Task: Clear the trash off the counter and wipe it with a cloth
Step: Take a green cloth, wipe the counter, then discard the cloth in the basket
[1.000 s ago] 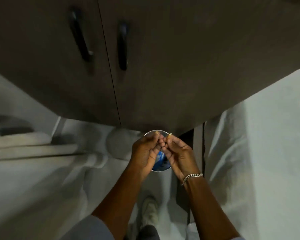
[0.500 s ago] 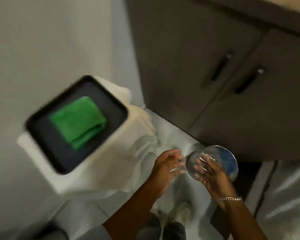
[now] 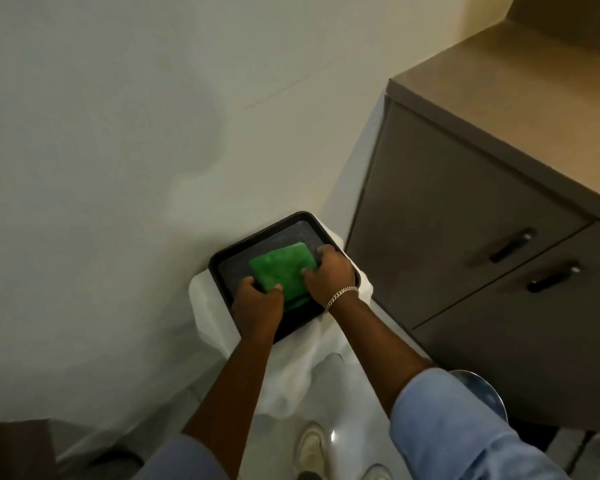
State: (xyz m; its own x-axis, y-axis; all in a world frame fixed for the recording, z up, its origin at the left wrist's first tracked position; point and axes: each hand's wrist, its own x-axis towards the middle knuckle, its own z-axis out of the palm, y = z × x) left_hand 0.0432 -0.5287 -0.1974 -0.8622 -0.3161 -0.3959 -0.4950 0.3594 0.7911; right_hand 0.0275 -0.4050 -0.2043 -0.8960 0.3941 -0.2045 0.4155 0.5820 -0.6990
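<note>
A folded green cloth (image 3: pixel 280 271) lies in a black tray (image 3: pixel 257 237) set on a stand draped in white fabric (image 3: pixel 215 327), against the wall. My left hand (image 3: pixel 257 303) grips the cloth's near left corner, thumb on top. My right hand (image 3: pixel 329 271), with a silver bracelet at the wrist, holds the cloth's right edge, fingers curled over it. The brown counter (image 3: pixel 520 109) runs along the upper right; the part I see carries no trash. A round metal bin (image 3: pixel 485 393) shows partly behind my right sleeve.
Grey cabinet doors (image 3: pixel 447 216) with two dark handles sit under the counter, right of the tray. A plain pale wall (image 3: pixel 118 133) fills the left. My shoes (image 3: pixel 310 448) stand on the glossy floor below the stand.
My view has swung left from the bin to the tray. Both hands left the bin, reached forward and closed on the green cloth.
</note>
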